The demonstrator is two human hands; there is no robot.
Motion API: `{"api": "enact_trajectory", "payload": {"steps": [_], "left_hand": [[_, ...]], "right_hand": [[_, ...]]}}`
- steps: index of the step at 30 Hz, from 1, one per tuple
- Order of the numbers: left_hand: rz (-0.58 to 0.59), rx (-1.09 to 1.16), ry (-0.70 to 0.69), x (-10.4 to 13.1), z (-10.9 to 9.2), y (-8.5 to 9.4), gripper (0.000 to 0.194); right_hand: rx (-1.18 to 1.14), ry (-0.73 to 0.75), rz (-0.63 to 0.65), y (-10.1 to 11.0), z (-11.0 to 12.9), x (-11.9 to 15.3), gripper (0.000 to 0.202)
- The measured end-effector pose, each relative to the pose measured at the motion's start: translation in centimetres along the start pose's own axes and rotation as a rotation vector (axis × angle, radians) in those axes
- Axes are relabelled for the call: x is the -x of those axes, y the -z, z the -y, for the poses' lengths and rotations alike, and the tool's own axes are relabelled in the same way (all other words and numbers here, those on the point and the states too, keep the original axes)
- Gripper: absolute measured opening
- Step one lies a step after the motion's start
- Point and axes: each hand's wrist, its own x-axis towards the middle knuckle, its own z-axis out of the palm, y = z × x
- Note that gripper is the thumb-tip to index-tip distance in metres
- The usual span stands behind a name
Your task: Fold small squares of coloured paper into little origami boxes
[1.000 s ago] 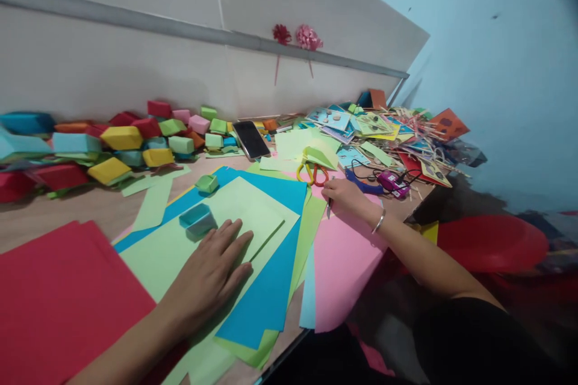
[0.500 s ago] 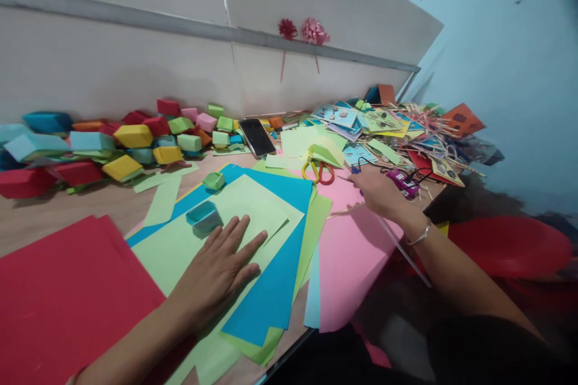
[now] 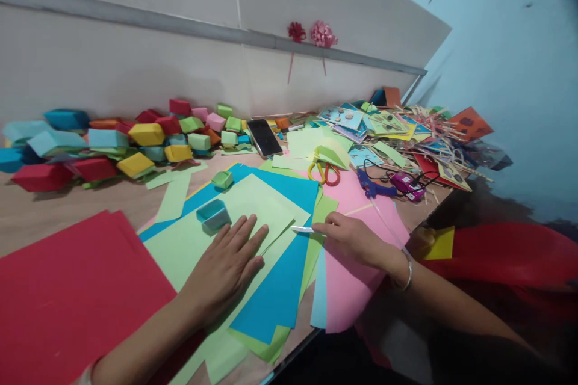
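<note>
My left hand (image 3: 232, 264) lies flat with fingers spread on a pale green paper sheet (image 3: 250, 198). Just beyond its fingertips sits a small light blue folded paper box (image 3: 213, 215), and farther back a smaller green paper box (image 3: 222, 179). In my right hand (image 3: 354, 237), pinched between thumb and fingers, is a slim white pointed tool (image 3: 302, 229). Its tip reaches the right edge of the pale green sheet, over blue paper (image 3: 275, 289). Most of the tool is hidden by the hand, so its kind is unclear.
Scissors (image 3: 324, 173) and a blue glue gun (image 3: 376, 185) lie behind my right hand. Red sheets (image 3: 76, 301) cover the left. Paper boxes (image 3: 147, 134), a phone (image 3: 264, 137) and piled cards (image 3: 343, 115) line the back. A red stool (image 3: 506, 252) stands right.
My right hand has moved left and nearer, from beside the glue gun to the pale green sheet's edge, bringing the white tool along. My left hand stays flat on the paper. The view has shifted slightly.
</note>
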Motion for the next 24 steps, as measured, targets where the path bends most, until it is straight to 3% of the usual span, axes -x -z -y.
{"api": "enact_trajectory", "payload": {"steps": [16,21,24], "left_hand": [[-0.010,0.031,-0.019,-0.3,0.2,0.0,0.063],[0.055,0.101,-0.086,-2.6,-0.3,2.4,0.061],[0.038,0.129,-0.098,-4.9,-1.0,3.0,0.058]], "right_hand": [[0.200,-0.077,-0.128,-1.5,2.0,-2.0,0.024],[0.168,-0.068,-0.104,-1.7,2.1,-2.5,0.024],[0.149,-0.072,-0.116,-1.9,2.2,-2.5,0.028]]}}
